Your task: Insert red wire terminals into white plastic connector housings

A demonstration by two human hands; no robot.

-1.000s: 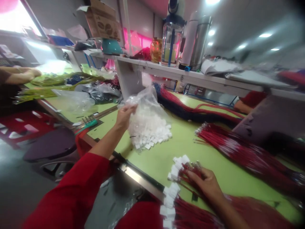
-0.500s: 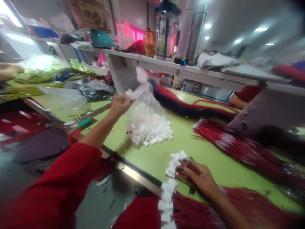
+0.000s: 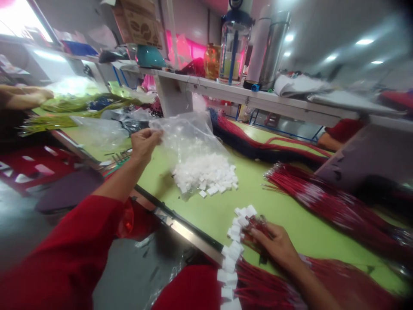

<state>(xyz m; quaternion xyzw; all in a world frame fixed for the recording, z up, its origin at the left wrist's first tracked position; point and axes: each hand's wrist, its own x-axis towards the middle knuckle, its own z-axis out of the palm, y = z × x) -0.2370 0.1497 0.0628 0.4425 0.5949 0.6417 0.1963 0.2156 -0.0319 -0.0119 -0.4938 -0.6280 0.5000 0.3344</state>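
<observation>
My left hand (image 3: 144,144) pinches the upper left corner of a clear plastic bag (image 3: 190,129), pulling it out to the side. White plastic connector housings (image 3: 206,174) lie heaped in the bag and spill from its near side onto the table. My right hand (image 3: 277,243) is closed around the metal-tipped ends of a bunch of red wires (image 3: 256,228), resting low over the table. Just left of it, a row of white connectors (image 3: 232,256) sits on the ends of other red wires (image 3: 261,280), running down to the table's front edge.
More red wire bundles (image 3: 322,202) lie on the green table (image 3: 200,219) to the right, with dark blue and red wires (image 3: 251,144) behind. A shelf (image 3: 206,82) carries bottles and a box. Another person's hands (image 3: 26,97) show at far left, a co-worker's arm (image 3: 338,133) at right.
My left hand has moved left, drawing the bag's top corner out so the bag spreads wider. My right hand stays on the red wires. The whole view has shifted slightly.
</observation>
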